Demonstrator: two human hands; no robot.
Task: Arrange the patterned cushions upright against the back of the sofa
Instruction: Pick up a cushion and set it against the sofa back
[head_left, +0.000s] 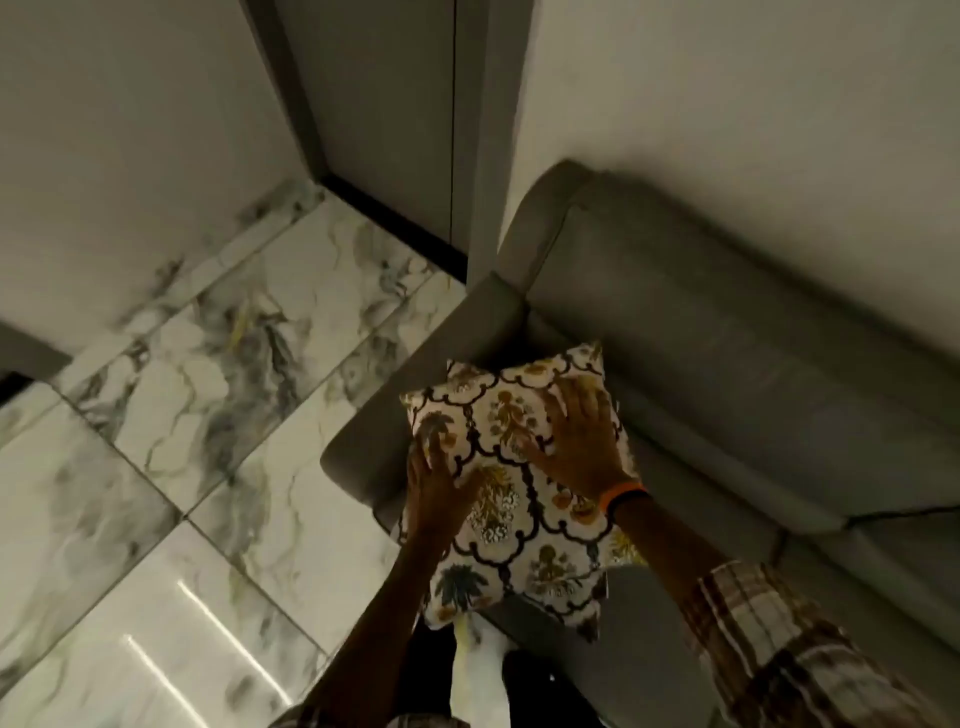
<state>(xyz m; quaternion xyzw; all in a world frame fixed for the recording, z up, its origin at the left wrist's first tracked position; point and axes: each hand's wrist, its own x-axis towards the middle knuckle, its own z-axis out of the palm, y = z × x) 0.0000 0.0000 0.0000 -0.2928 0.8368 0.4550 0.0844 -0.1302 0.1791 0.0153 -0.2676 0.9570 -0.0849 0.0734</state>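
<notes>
A white cushion (511, 499) with a black scalloped lattice and orange and green plant motifs lies on the left end of the grey sofa (701, 332), beside the armrest (363, 431). A second cushion of the same pattern (457, 376) peeks out behind its far edge. My left hand (436, 478) rests on the top cushion's left side, fingers spread. My right hand (584, 436), with an orange wristband, presses flat on its upper right part. The sofa's backrest runs along the wall to the right.
A marble-patterned tile floor (197, 395) spreads to the left of the sofa. A grey door and frame (384, 104) stand behind the armrest. The white wall (753, 104) backs the sofa. The seat (909, 566) extends to the lower right.
</notes>
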